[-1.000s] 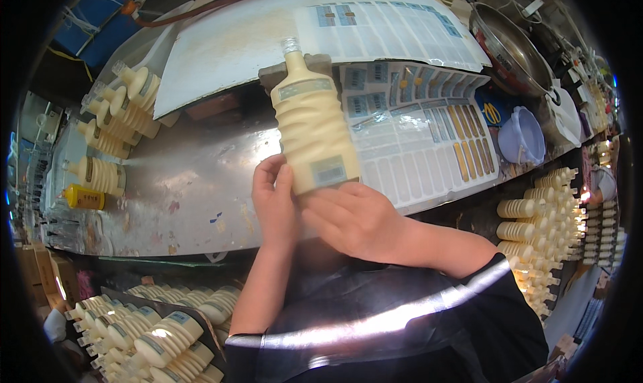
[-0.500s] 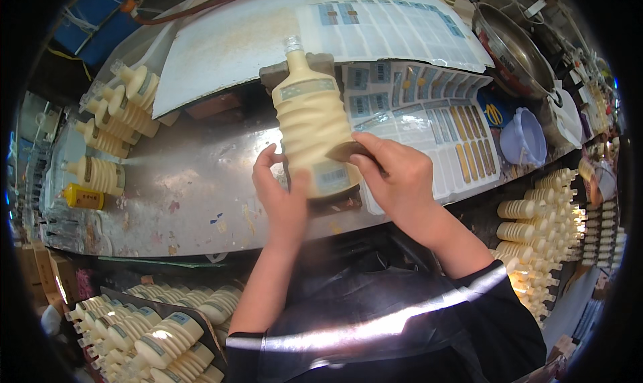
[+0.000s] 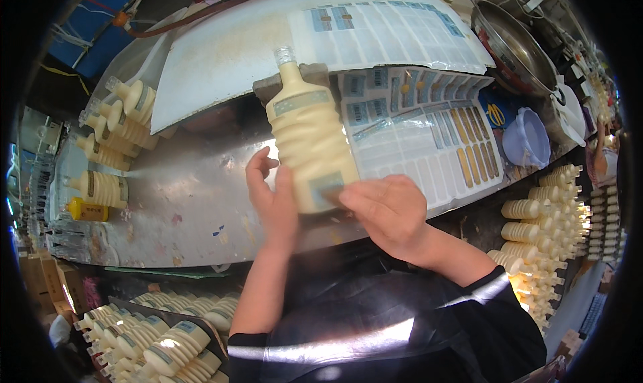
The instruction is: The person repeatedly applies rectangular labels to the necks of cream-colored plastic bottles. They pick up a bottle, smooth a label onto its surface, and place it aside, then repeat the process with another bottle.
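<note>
A cream bottle point(image 3: 309, 138) with a wavy, ribbed body and a clear capped neck lies on the bench. It carries a patterned label band near its shoulder and a blue-grey label point(image 3: 326, 185) near its base. My left hand point(image 3: 273, 199) is beside the bottle's lower left side, fingers apart and thumb against its edge. At the lower right corner, my right hand point(image 3: 388, 212) pinches a flat brown scraper, now mostly hidden and blurred over the label. Under the neck end sits a grey block-like rest point(image 3: 268, 87).
Label sheets point(image 3: 429, 155) lie right of the bottle, more on the white board point(image 3: 221, 61) behind. Similar bottles point(image 3: 120, 118) and a yellow box point(image 3: 89, 209) stand left. A lilac bucket point(image 3: 526, 138) and metal pan point(image 3: 512, 45) are right. More bottles point(image 3: 177, 346) fill racks below.
My right hand has moved down and slightly right, taking the scraper to the base label's right edge. My left thumb has drawn back from the label to the bottle's edge.
</note>
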The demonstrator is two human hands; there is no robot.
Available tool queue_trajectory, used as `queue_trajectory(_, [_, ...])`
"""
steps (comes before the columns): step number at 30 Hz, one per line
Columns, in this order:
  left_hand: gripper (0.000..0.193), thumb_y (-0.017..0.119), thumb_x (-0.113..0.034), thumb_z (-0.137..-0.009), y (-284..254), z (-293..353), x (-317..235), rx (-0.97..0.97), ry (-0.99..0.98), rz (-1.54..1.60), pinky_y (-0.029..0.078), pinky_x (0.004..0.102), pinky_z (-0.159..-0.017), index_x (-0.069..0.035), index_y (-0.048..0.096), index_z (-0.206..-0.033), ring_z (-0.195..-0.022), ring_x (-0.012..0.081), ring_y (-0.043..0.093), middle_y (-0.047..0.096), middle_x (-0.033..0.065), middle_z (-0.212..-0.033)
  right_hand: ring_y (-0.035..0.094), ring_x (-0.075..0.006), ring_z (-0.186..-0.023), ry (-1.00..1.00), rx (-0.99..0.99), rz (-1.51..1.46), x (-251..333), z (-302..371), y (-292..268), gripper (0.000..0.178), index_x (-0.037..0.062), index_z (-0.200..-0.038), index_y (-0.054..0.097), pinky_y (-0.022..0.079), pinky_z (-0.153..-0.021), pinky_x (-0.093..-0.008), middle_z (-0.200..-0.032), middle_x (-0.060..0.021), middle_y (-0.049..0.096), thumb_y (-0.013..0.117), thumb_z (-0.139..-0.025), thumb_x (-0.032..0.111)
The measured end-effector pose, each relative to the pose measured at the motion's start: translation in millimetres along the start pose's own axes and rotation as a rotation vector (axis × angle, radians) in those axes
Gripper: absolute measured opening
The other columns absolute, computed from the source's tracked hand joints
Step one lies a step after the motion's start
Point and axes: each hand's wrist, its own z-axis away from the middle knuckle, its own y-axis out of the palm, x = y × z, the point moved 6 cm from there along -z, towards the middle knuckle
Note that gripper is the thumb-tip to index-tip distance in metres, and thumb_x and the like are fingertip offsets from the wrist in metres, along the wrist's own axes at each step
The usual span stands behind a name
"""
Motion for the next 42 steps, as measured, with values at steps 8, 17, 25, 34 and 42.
queue_trajectory(8, [0.038, 0.043, -0.028, -0.112, 21, -67, -8, 0.199, -0.260, 0.388, 0.047, 0.0362, -0.105, -0.006, 0.052, -0.141, -0.123, 0.0190, 0.058, 0.061, 0.0094, -0.134, 0.067, -0.0258, -0.082, -0.162, 0.231, -0.090, 44, -21, 37, 0.031, 0.0000, -0.106, 0.069, 0.050, -0.068, -0.0371, -0.094, -0.0084, 0.067, 0.069, -0.076, 0.007])
queue_trajectory(17, [0.043, 0.044, -0.034, -0.112, 42, -87, -11, 0.316, -0.506, 0.704, 0.049, 0.0391, -0.106, -0.003, 0.054, -0.139, -0.120, 0.0221, 0.061, 0.063, 0.0101, -0.132, 0.073, -0.0294, -0.077, 0.523, 0.017, -0.004, -45, 12, 11, 0.030, 0.0044, -0.117, 0.071, 0.056, -0.068, -0.0366, -0.090, -0.0142, 0.074, 0.075, -0.088, 0.013])
queue_trajectory(25, [0.039, 0.069, -0.037, -0.099, 25, -96, -75, 0.531, -0.347, 0.309, 0.052, 0.0319, -0.092, -0.006, 0.069, -0.121, -0.100, 0.0151, 0.067, 0.071, 0.0042, -0.109, 0.073, -0.0212, -0.079, 0.545, -0.269, -0.278, -48, 0, -4, 0.027, 0.0027, -0.118, 0.068, 0.056, -0.072, -0.0304, -0.096, -0.0124, 0.075, 0.074, -0.094, 0.011])
queue_trajectory(34, [0.021, 0.076, -0.022, -0.093, -27, -36, -144, 0.435, 0.239, 0.063, 0.047, 0.0324, -0.095, -0.007, 0.072, -0.107, -0.107, 0.0133, 0.061, 0.068, 0.0016, -0.109, 0.065, -0.0104, -0.100, 0.752, -0.231, -0.615, -91, -10, 27, 0.026, 0.0006, -0.125, 0.065, 0.051, -0.089, -0.0250, -0.110, -0.0057, 0.071, 0.066, -0.100, 0.008])
queue_trajectory(42, [0.025, 0.071, -0.022, -0.101, -170, -41, -138, -0.151, 0.153, 0.066, 0.053, 0.0268, -0.081, -0.003, 0.067, -0.116, -0.089, 0.0094, 0.065, 0.070, 0.0028, -0.101, 0.065, -0.0122, -0.106, 0.977, -0.280, -0.994, -148, 15, 7, 0.028, 0.0043, -0.132, 0.062, 0.052, -0.094, -0.0278, -0.120, -0.0047, 0.067, 0.057, -0.106, 0.013])
